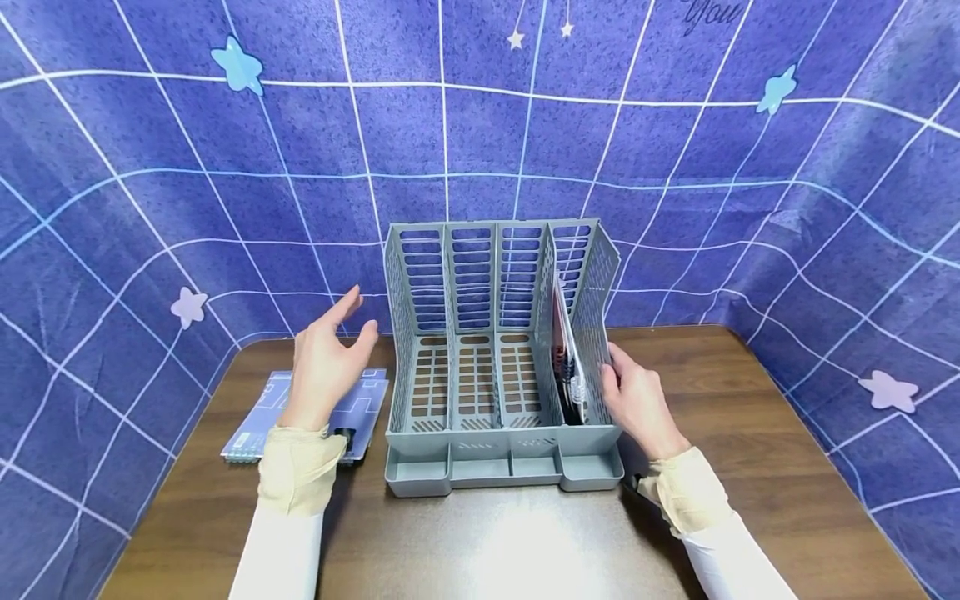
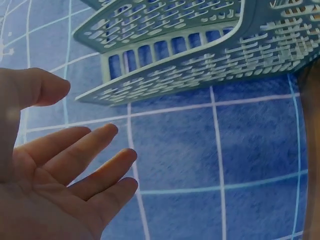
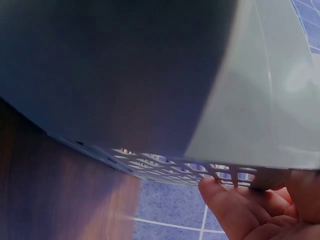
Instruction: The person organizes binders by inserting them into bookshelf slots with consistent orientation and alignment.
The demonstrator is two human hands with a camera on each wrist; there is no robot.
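A grey desk file organizer stands upright on the table, with several tall slots and small trays along its front. My right hand is at its right side wall, thumb and fingers at the wall's edge. In the right wrist view, fingertips touch the lattice of that wall; part of the hand is cut off. Thin items, some in clear packaging, stand in the rightmost slot. To the organizer's left, my left hand is raised with thumb and fingers apart, holding nothing. In the left wrist view its palm is bare.
Spiral-bound blue notebooks lie on the wooden table under and beside the left forearm, with a small black object on them. A blue grid-patterned cloth hangs behind the table and at both sides.
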